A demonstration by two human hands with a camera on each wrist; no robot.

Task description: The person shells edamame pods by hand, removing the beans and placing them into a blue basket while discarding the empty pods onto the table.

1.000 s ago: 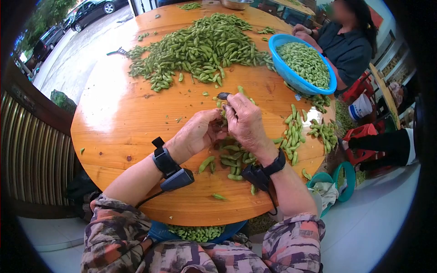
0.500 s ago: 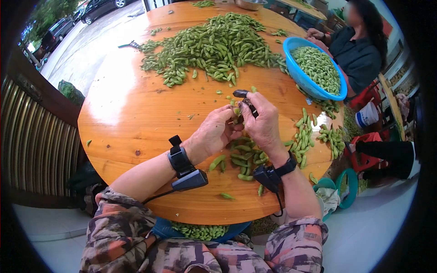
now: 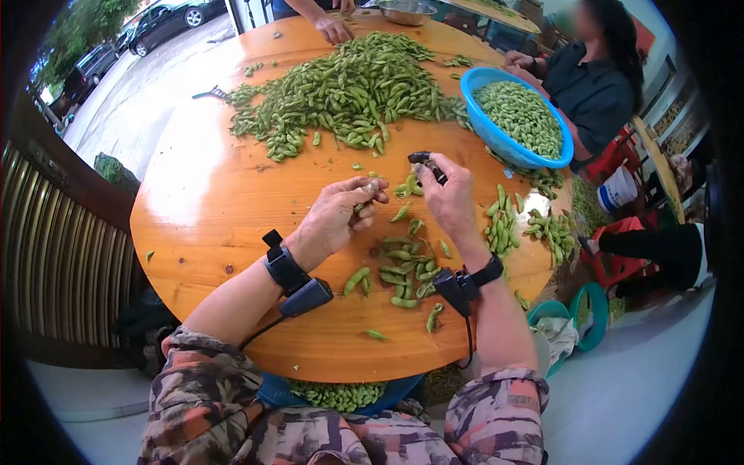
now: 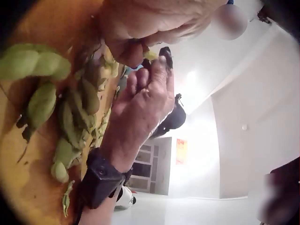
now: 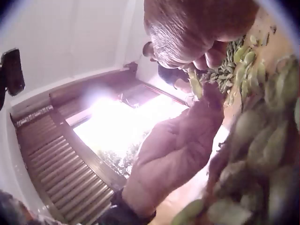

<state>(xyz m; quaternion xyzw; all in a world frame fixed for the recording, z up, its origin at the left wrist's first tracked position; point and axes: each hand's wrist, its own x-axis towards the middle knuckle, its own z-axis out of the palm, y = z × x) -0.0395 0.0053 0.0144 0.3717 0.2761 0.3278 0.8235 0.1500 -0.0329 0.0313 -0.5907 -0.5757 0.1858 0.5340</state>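
Near the middle of the table, my left hand [image 3: 339, 215] has its fingers curled, with the thumb and forefinger pinching a green soybean pod [image 5: 194, 84]. To its right, apart from it in the head view, my right hand [image 3: 449, 194] grips a small black tool [image 3: 419, 157] whose dark end sticks out past the fingers; its exact kind cannot be told. Below and between the hands lies a small heap of soybean pods [image 3: 403, 267]. A few brighter pods [image 3: 405, 186] sit beside the right fingertips.
A large pile of pods [image 3: 349, 89] covers the far table. A blue basket [image 3: 474, 116] of pods stands at right, near a seated person [image 3: 589, 85]. Another person's hand [image 3: 335, 31] reaches to the pile's back. More pods [image 3: 502, 221] lie right of my right hand.
My hands, together before, have moved apart, the left to the left and the right to the right. Another person's hands have appeared at the far edge of the pile.
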